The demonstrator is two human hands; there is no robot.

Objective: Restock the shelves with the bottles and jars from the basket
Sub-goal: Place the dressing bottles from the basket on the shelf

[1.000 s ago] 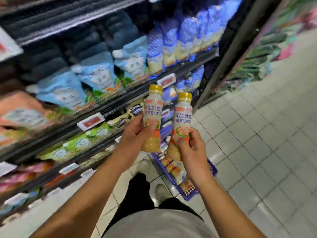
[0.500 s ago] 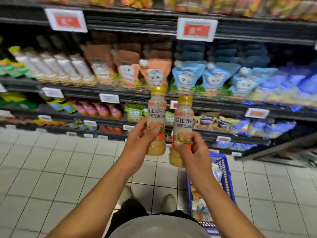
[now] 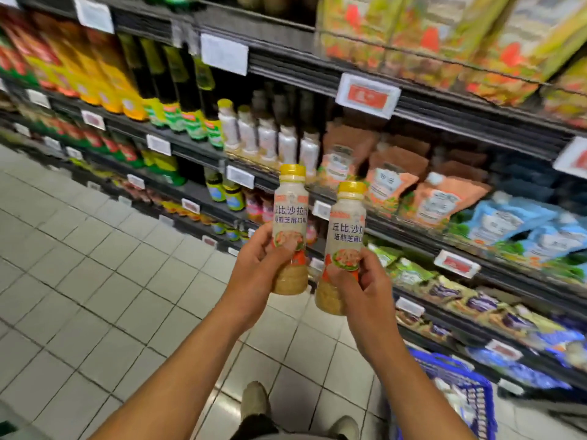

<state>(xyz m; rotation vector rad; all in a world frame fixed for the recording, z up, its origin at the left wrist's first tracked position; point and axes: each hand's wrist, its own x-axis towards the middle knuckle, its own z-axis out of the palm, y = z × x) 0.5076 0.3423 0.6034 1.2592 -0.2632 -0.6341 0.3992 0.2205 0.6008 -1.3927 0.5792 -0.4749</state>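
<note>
– Now, which step is in hand?
– Transfer from basket to shelf, carry phase. The left hand [image 3: 260, 271] grips one dressing bottle [image 3: 290, 217] round its lower half, fingers curled about the body. The right hand [image 3: 362, 290] grips a second bottle [image 3: 346, 230] in the same manner. Both bottles are upright, caps up, side by side and just apart, held in the air in front of the shelving.
– Where is the destination?
– By judgement, the row of like bottles [image 3: 267, 138] with yellow caps on the middle shelf [image 3: 197, 152]. It lies above and slightly left of the hands, between the dark oil bottles [image 3: 187, 87] and the orange pouches [image 3: 387, 182]. Whether free space exists in or beside that row cannot be told, as the view is blurred.
– And the basket?
– The blue basket [image 3: 457, 371] stands on the tiled floor [image 3: 95, 281] at the person's right, at the foot of the shelving. It holds further goods, but their kind cannot be made out.
– What does the next move call for?
– Raise the bottles to shelf level and pass them over the front lip. Set each base flat with the label outward, then release the fingers. One bottle at a time is advisable: the clearance under the shelf above looks low, and the standing row could be knocked.
</note>
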